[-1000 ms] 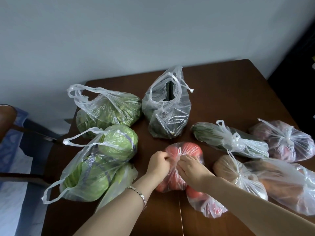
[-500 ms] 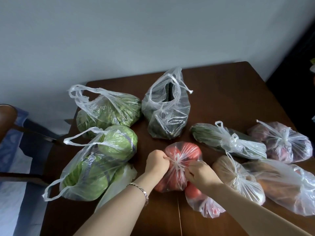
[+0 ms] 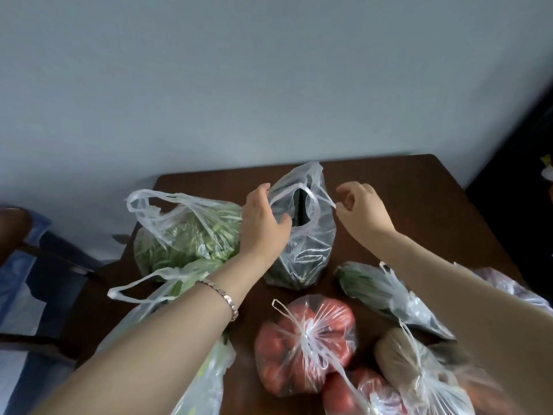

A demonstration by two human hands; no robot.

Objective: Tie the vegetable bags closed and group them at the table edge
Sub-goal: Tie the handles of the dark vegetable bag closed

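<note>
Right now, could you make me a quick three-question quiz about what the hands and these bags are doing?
1. True or false: the tomato bag is already knotted.
2. Which bag are both hands reaching for? A) leafy greens bag B) dark vegetable bag C) tomato bag
3. Fill in: the left hand has a ___ on its wrist, unlike the right hand.

Key: 1 true; 2 B; 3 bracelet.
</note>
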